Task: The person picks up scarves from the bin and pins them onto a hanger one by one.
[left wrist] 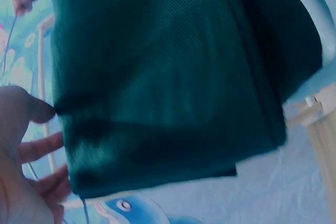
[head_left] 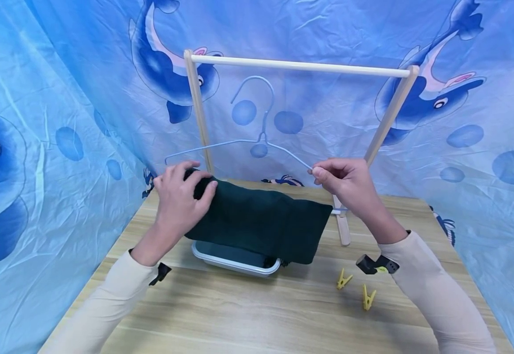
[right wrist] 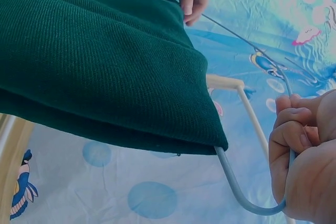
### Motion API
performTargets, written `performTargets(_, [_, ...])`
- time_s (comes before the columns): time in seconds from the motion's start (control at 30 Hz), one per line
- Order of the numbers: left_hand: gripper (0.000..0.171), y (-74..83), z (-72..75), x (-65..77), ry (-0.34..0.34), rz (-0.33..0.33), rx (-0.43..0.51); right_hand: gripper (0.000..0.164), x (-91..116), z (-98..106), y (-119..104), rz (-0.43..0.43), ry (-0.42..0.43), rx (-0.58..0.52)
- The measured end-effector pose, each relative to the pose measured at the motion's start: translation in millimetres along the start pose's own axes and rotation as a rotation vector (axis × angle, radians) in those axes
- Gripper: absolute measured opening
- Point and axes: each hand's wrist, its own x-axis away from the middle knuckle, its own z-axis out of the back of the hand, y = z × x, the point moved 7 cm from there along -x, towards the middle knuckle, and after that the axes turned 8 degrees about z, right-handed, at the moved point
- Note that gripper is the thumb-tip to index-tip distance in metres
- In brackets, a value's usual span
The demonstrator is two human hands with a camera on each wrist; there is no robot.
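Observation:
A dark green ribbed scarf [head_left: 261,216] hangs folded over the lower bar of a light blue wire hanger [head_left: 289,155]. My right hand [head_left: 345,184] grips the hanger at its right shoulder; in the right wrist view the bent end of the wire [right wrist: 244,203] passes below that hand [right wrist: 304,150]. At the scarf's upper left edge, my left hand [head_left: 179,196] touches the cloth with loosely bent, spread fingers. The left wrist view shows that thumb and fingers [left wrist: 44,148] along the scarf's edge. The hanger's hook points up, and most of its lower bar is hidden by cloth.
Below the scarf stands a white-rimmed tub [head_left: 239,268] with dark material in it. Two yellow clothespins [head_left: 343,280] lie right of it on the wooden table [head_left: 239,314]. Behind the hanger rises a wooden rack with a white rod [head_left: 301,65]. Blue patterned curtains surround the table.

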Motion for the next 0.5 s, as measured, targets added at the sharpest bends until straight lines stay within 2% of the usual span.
performTargets(0.1, [0.025, 21.3, -8.8, 2.9, -0.048, -0.134, 0.044, 0.013, -2, 0, -1, 0.002, -0.001, 0.002])
performTargets(0.23, [0.035, 51.2, -28.1, 7.9, -0.185, -0.295, 0.076, 0.014, -5, -1, -3, 0.014, 0.004, 0.008])
performTargets(0.37, [0.047, 72.8, -47.9, 10.3, -0.280, -0.370, 0.059, 0.012, -7, -2, -6, 0.030, 0.003, 0.031])
performTargets(0.43, [0.047, 81.0, -55.1, 10.6, -0.288, -0.408, 0.049, 0.012, -8, -3, -8, 0.038, 0.002, 0.038])
performTargets(0.5, [0.041, 87.3, -59.2, 10.6, -0.267, -0.441, 0.051, 0.012, -8, -4, -10, 0.047, 0.000, 0.037])
